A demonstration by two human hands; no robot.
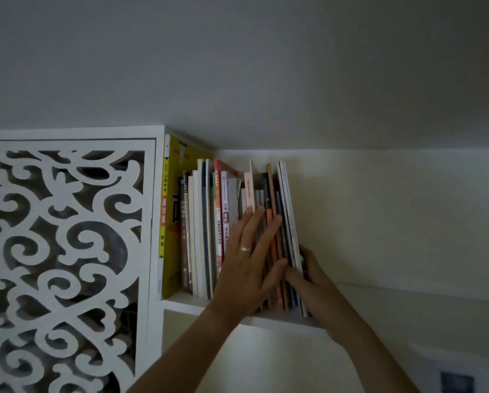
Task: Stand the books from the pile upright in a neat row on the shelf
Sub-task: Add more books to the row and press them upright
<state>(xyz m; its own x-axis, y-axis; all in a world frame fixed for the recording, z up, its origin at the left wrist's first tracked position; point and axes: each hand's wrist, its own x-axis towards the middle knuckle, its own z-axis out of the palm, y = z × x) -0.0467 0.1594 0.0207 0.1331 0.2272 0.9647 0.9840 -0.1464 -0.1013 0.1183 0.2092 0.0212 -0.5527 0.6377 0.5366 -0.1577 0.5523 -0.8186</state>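
A white cabinet door point(67, 265) with a cut-out scrollwork pattern fills the left side of the view, its openings showing a dim interior behind the curling white shapes. A plain white frame point(73, 134) runs along its top edge. Above everything stretches a bare grey ceiling point(266, 66), and a pale wall point(393, 217) spreads to the right. In the lower right corner sits a small dark square fitting point(456, 382) on the wall

The shelf point(283, 319) lies open right of the books point(209, 228), beside bare wall point(393, 217). Leftward, a carved white panel point(67, 251) blocks passage.
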